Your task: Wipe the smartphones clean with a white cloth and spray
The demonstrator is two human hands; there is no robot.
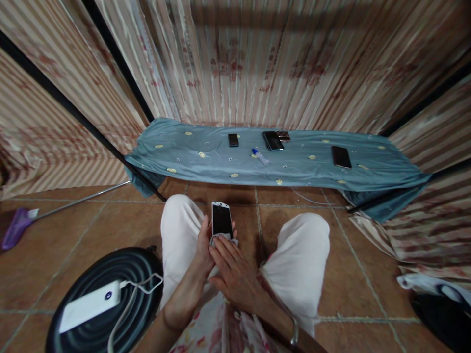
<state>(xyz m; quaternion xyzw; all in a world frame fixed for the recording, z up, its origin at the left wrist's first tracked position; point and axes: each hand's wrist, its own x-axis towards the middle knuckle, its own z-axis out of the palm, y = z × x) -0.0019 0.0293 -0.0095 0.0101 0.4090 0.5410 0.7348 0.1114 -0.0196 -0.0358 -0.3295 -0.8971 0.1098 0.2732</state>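
A white smartphone [222, 218] with a dark screen lies in my left hand [204, 243], whose fingers wrap round its sides from beneath. Over the phone's lower end is a small grey cloth [234, 241]. My right hand [232, 267] presses the cloth down on the screen with its fingers held together. Both hands are between my knees, above the tiled floor. Part of the phone's lower end is hidden by the cloth and my fingers.
A low bench with a blue cloth [206, 164] bears a small dark phone [233, 140], a black device [273, 140], a blue-capped bottle [260, 156] and a dark tablet-like device [341, 157]. At left, a white power bank [90, 306] with a cable rests on a round black stool [143, 264].
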